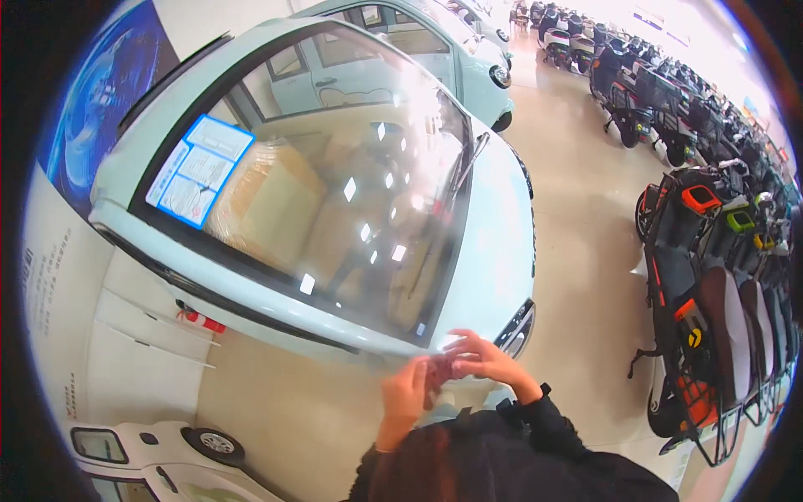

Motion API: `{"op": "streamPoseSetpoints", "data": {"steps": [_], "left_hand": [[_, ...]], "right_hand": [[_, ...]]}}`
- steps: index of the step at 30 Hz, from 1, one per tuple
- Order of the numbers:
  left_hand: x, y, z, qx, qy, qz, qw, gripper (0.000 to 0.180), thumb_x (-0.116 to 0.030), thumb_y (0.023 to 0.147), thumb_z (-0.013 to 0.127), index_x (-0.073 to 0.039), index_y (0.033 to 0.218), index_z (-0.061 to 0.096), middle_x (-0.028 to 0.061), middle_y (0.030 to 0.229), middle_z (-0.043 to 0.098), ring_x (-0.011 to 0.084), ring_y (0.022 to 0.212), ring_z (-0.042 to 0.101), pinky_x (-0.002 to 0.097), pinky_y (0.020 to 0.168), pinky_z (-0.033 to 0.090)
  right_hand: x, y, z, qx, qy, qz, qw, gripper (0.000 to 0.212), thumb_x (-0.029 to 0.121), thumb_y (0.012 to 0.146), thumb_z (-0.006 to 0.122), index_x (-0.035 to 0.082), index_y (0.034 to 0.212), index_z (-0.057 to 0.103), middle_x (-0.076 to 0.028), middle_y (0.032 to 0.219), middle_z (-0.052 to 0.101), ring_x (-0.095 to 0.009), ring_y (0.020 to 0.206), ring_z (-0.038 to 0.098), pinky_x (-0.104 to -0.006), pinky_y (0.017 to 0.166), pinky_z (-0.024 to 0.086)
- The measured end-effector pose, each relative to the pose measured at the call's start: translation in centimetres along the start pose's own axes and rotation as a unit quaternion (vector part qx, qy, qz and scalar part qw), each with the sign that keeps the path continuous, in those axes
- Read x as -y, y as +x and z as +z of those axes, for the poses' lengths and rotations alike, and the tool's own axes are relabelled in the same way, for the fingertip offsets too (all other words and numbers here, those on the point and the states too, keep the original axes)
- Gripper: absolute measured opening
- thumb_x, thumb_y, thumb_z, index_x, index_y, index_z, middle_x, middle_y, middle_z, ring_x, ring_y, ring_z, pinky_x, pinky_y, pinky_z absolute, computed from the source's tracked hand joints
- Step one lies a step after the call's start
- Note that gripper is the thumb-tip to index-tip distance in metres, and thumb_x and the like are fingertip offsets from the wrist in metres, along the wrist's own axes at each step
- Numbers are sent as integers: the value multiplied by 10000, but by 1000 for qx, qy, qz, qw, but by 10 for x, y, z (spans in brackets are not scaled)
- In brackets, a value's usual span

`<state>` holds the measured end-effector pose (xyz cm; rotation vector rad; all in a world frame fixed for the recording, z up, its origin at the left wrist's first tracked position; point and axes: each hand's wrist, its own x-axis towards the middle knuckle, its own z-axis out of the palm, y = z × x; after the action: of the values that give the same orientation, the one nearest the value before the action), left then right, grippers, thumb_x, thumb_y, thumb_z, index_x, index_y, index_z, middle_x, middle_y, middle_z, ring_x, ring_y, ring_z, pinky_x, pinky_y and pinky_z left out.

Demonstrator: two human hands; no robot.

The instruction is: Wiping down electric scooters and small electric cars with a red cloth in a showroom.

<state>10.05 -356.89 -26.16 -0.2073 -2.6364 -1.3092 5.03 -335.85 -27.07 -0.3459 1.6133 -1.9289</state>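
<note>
My left hand (405, 400) is at the lower middle, beside the pale blue car's (493, 259) front corner. Its fingers close on a small dark reddish thing (436, 374), too blurred to tell its kind. Coming in from the right, my right hand (489, 361) has its fingers curled, and the fingertips meet the same thing from the other side. Just beyond both hands are the car's hood and broad windshield (351, 192). Black sleeves cover both forearms.
Behind the windshield lies a wrapped carton (272, 201), with a blue-framed sheet (201, 171) at its left. A red fire extinguisher (202, 320) stands by the left wall. A white vehicle (150, 456) is at lower left. Parked scooters (711, 326) line the right, another pale car (477, 58) behind.
</note>
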Motion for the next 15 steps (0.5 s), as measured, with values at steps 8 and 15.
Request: {"op": "streamPoseSetpoints", "data": {"steps": [8,15], "left_hand": [[-56,30,55,73,13,-20,997,313,-267,965,463,-14,948,646,197,866,640,386,784,608,437,663,470],[-90,42,90,69,-44,-54,995,269,-211,955,499,21,953,635,196,838,638,326,735,614,365,684,476]], "right_hand": [[5,-26,-39,-6,-218,-89,972,474,192,802,736,66,1218,547,-98,863,606,-118,793,575,-271,741,479],[2,-63,-92,-67,-119,-112,984,404,242,795,759,82,1135,610,1,783,564,-78,673,506,-238,598,434]]}}
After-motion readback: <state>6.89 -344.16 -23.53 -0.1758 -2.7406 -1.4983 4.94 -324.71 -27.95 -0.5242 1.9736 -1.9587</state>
